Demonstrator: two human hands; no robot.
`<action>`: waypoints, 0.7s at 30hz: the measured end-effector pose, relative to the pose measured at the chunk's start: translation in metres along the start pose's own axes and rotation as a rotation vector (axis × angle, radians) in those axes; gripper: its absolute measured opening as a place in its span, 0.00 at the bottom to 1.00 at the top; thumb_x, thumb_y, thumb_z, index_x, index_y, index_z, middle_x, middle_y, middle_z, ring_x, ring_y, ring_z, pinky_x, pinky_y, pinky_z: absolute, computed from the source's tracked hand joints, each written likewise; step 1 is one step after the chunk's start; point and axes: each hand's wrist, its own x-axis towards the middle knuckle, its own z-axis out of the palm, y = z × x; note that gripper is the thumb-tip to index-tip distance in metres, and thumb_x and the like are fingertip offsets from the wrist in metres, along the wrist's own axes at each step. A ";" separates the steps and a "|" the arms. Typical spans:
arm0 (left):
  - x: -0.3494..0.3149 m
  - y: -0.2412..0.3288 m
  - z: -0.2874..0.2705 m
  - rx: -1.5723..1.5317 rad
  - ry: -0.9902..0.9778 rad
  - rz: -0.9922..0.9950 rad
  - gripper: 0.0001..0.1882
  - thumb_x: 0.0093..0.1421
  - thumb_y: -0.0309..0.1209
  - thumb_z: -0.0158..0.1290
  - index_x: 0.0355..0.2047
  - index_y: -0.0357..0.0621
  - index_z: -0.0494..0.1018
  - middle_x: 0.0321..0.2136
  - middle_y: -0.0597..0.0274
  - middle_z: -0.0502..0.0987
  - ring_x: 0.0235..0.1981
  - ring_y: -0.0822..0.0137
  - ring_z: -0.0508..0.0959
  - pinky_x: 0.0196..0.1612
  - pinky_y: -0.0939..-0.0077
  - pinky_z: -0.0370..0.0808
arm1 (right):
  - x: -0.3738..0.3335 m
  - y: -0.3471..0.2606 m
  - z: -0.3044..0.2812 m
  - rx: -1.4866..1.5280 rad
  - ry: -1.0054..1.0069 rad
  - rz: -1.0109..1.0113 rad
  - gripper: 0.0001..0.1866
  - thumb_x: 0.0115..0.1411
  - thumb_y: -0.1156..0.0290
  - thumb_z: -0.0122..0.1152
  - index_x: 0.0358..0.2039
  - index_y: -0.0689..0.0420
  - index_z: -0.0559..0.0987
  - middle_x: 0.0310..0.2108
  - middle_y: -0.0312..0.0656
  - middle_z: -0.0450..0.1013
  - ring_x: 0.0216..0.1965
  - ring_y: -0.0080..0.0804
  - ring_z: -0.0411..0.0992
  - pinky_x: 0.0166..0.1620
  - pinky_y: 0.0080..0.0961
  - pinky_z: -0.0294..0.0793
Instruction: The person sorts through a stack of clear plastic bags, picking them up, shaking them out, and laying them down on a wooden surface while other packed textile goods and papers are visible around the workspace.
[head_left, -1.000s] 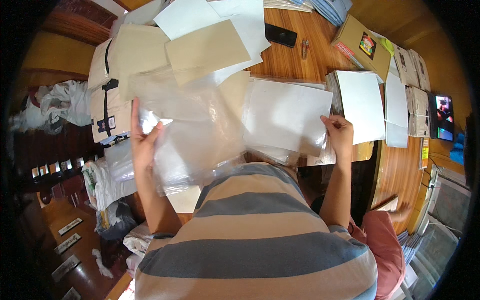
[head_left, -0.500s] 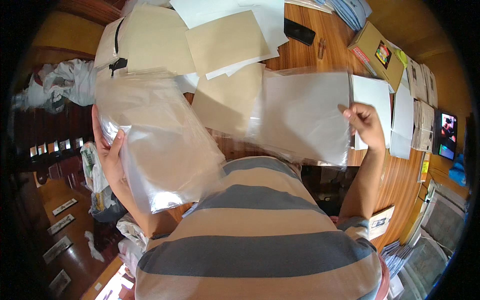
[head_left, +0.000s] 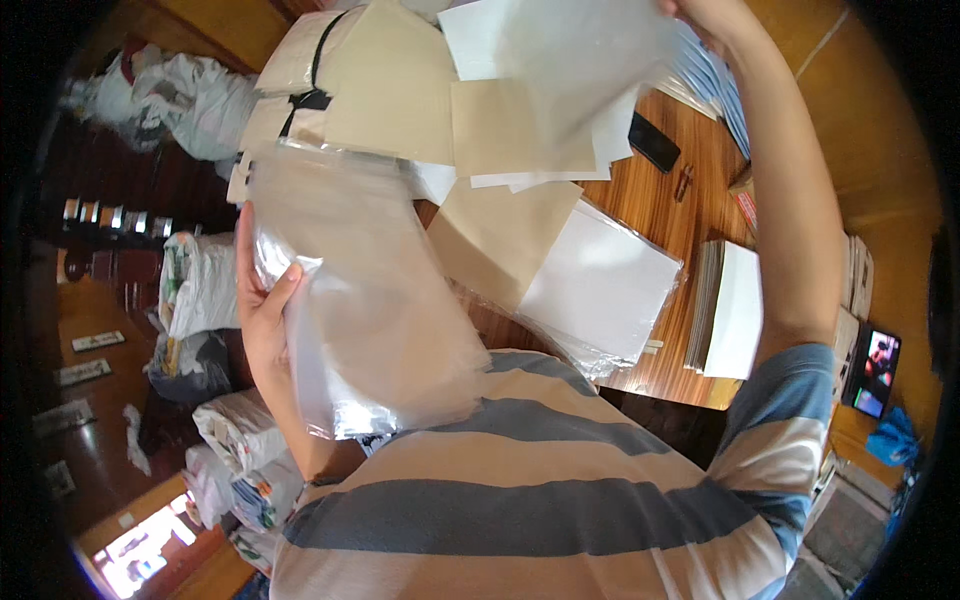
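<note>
My left hand (head_left: 265,310) grips a thick sheaf of clear plastic sleeves (head_left: 375,300), its thumb lying across the front. High at the far edge of the picture, my right hand (head_left: 708,18) pinches the corner of a single translucent sleeve (head_left: 600,65); its fingers are partly cut off by the edge. Through that sleeve, tan and white sheets show faintly. Below it lies a tan sheet (head_left: 505,235), beside a white sheet in clear plastic (head_left: 600,285) near my body. A larger pile of tan sheets (head_left: 390,90) stands behind the sheaf.
On the wooden table are a dark phone (head_left: 655,142), a small brown object (head_left: 684,184) and a stack of white-topped sheets (head_left: 735,310). Blue folded items (head_left: 705,75) lie at the far right. A lit phone (head_left: 878,370) stands right; bulging bags (head_left: 195,285) are left.
My right hand has gone up and away from the right side, lifting a sleeve off the white sheet. The left hand still holds its sheaf. The whole view has shifted.
</note>
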 end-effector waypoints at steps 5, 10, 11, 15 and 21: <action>-0.008 0.005 0.018 -0.121 0.029 -0.079 0.50 0.51 0.13 0.62 0.73 0.43 0.54 0.71 0.55 0.60 0.66 0.62 0.67 0.66 0.71 0.64 | 0.087 0.012 -0.012 -0.148 -0.039 0.049 0.14 0.65 0.59 0.61 0.27 0.54 0.83 0.21 0.34 0.73 0.21 0.24 0.66 0.25 0.24 0.67; -0.010 0.001 0.020 -0.196 0.027 -0.104 0.50 0.51 0.11 0.61 0.73 0.43 0.54 0.72 0.55 0.58 0.66 0.63 0.67 0.65 0.72 0.66 | 0.097 -0.031 -0.003 -0.337 0.132 -0.103 0.13 0.64 0.63 0.58 0.29 0.56 0.84 0.24 0.39 0.77 0.25 0.28 0.71 0.28 0.29 0.71; -0.010 0.003 0.019 -0.206 0.017 -0.122 0.50 0.52 0.11 0.61 0.73 0.43 0.54 0.72 0.56 0.58 0.66 0.64 0.67 0.65 0.72 0.67 | 0.100 -0.024 -0.006 -0.489 0.098 -0.100 0.13 0.63 0.64 0.58 0.30 0.57 0.85 0.24 0.40 0.78 0.26 0.29 0.73 0.29 0.30 0.72; -0.016 -0.001 0.022 -0.145 -0.002 -0.095 0.50 0.52 0.11 0.61 0.74 0.43 0.53 0.73 0.57 0.55 0.66 0.65 0.66 0.63 0.73 0.68 | 0.100 -0.016 -0.005 -0.349 0.150 -0.249 0.13 0.63 0.67 0.54 0.31 0.60 0.85 0.26 0.41 0.80 0.27 0.30 0.74 0.32 0.29 0.72; -0.003 0.005 0.040 -0.130 -0.088 -0.026 0.49 0.54 0.14 0.63 0.74 0.42 0.53 0.73 0.55 0.55 0.67 0.66 0.65 0.62 0.75 0.69 | 0.117 0.000 -0.064 -0.022 0.259 -0.069 0.15 0.67 0.65 0.53 0.34 0.61 0.83 0.28 0.41 0.79 0.27 0.30 0.73 0.31 0.28 0.72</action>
